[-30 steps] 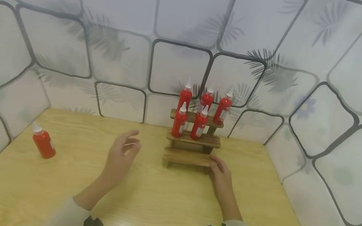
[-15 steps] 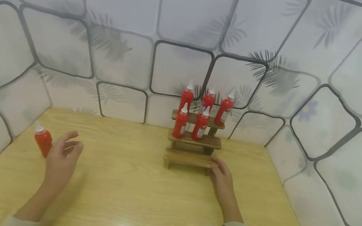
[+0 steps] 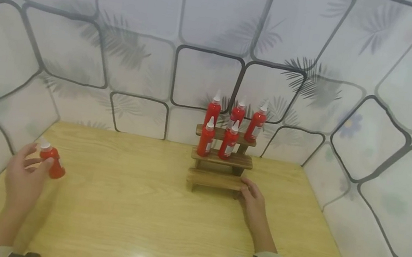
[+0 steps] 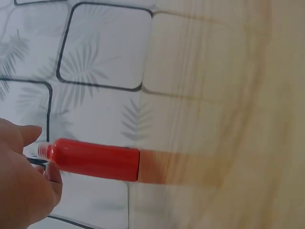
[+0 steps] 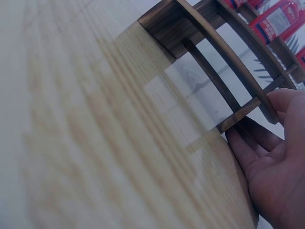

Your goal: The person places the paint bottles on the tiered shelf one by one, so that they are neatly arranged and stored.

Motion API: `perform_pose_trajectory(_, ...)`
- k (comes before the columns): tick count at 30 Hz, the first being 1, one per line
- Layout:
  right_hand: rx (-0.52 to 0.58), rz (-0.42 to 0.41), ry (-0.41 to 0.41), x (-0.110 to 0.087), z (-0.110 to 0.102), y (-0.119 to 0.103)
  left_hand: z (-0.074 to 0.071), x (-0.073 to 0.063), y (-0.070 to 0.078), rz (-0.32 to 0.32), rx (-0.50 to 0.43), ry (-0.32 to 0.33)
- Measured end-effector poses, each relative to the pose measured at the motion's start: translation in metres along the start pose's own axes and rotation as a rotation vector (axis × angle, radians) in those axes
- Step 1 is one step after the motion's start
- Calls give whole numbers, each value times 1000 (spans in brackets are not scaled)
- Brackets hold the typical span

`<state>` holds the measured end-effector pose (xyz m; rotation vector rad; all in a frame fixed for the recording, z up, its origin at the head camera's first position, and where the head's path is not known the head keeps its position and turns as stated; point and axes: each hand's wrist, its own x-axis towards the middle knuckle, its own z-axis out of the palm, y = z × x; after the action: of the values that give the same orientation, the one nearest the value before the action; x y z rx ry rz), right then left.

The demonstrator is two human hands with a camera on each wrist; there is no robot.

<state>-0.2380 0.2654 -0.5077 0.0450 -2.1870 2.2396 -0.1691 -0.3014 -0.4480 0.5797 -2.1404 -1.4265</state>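
A red squeeze bottle point(image 3: 53, 162) with a pointed white nozzle stands on the table at the left. My left hand point(image 3: 25, 178) is at it, thumb and fingers spread on either side of its upper part. In the left wrist view, the thumb and fingertips of that hand point(image 4: 26, 176) flank the bottle's neck point(image 4: 44, 150), without a clear grip. At the right, my right hand point(image 3: 256, 205) pinches the end of the lowest step of a three-step wooden stand point(image 3: 215, 179). The right wrist view has the thumb of this hand point(image 5: 281, 167) against the step's end.
Three red bottles point(image 3: 257, 125) stand on the top step and two more point(image 3: 206, 140) on the middle one. The lowest step is bare. A patterned wall point(image 3: 142, 68) rises behind and at both sides of the wooden table point(image 3: 127, 206).
My left hand has moved left across the table to the single red squeeze bottle. The right hand has stayed on the stand, and the bottles stand where they were.
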Motion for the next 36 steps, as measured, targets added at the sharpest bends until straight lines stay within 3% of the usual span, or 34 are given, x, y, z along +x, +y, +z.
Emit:
perform_pose_trajectory(8, -5, 3, 7, 3, 0, 3, 0, 19, -8, -19, 57, -108)
perform_pose_trajectory(17, -2, -1, -9, 2, 2, 2, 2, 27, -14, -42, 83, -174)
perform_pose_trajectory(24, -29, -9, 4, 1, 2, 1, 4, 25, -13, -38, 75, -172)
perform_pose_trajectory(32, -33, 1, 17, 0, 1, 2, 5, 22, -10, -83, 99, -146)
perform_pose_trajectory(36, -29, 0, 16, -1, 1, 0, 7, 20, -7, -65, 74, -145)
